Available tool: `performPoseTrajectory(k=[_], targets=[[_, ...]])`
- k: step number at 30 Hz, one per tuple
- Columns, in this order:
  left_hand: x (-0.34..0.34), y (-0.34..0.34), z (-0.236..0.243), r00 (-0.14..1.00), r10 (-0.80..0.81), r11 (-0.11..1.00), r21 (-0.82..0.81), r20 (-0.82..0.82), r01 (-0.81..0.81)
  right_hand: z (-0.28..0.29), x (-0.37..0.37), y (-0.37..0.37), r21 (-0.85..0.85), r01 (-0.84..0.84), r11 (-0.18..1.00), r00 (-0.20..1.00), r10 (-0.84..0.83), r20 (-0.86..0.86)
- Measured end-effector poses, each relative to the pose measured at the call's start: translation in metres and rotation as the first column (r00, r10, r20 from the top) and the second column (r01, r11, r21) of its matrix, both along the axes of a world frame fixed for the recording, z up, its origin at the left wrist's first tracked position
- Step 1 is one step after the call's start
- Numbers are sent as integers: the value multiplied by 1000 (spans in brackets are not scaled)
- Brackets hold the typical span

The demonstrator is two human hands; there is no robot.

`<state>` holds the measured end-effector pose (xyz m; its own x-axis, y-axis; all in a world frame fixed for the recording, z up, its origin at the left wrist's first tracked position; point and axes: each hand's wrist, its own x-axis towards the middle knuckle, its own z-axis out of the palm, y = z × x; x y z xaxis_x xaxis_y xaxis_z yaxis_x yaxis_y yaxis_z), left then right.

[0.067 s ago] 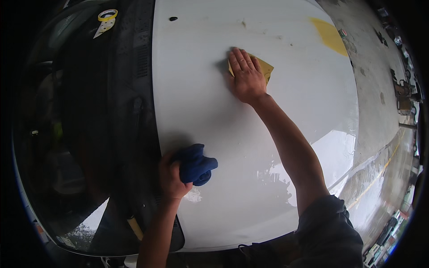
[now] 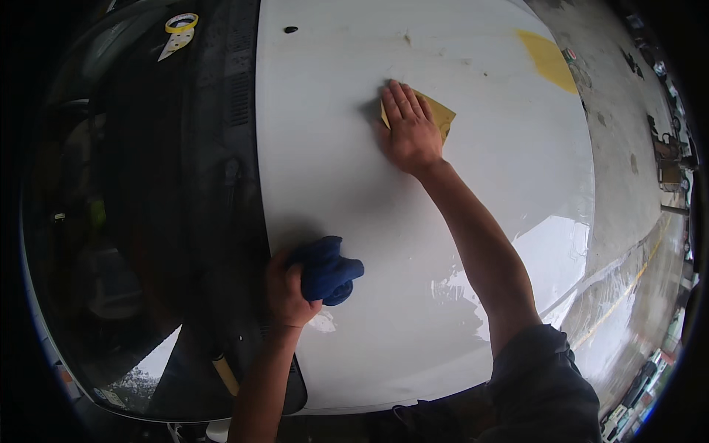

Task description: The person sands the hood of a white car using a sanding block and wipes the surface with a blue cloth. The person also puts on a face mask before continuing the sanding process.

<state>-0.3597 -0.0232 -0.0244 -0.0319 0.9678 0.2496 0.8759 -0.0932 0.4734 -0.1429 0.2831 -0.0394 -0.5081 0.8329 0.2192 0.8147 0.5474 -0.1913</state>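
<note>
— Yellow sanding sheet [image 2: 437, 112] lies under my right hand [image 2: 408, 131], fingers spread flat, mid-way up the white car hood [image 2: 347, 184].
— And the left hand [image 2: 288, 289]?
— Closed around the blue cloth [image 2: 326, 270] near the windshield [image 2: 133, 221]. I'd keep pressure even and the palm flat.

A yellow sanding sheet [image 2: 437, 112] is lying flat on the white car hood [image 2: 354, 192], at twelve o'clock. A bunched blue cloth [image 2: 326, 271] is resting at seven o'clock.
</note>
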Motion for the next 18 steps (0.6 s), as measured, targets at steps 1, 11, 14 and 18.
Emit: performPoseTrajectory(k=[1, 11, 14, 18], targets=[[-5, -8, 2, 1000, 4, 1000, 0, -9, -4, 0, -8, -23, -31, -47, 998, 999, 47, 5], [-14, 6, 10, 979, -175, 985, 12, 105, 174, 3, -62, -24, -89, -359, 929, 930, 364, 41], [-7, 18, 10, 966, -224, 975, 36, 131, 221, -2, -77, 20, -12, -172, 985, 984, 173, 32], [-18, 2, 15, 938, -292, 955, -2, 188, 298, -1, -56, -154, -242, -513, 824, 676, 561, 478]])
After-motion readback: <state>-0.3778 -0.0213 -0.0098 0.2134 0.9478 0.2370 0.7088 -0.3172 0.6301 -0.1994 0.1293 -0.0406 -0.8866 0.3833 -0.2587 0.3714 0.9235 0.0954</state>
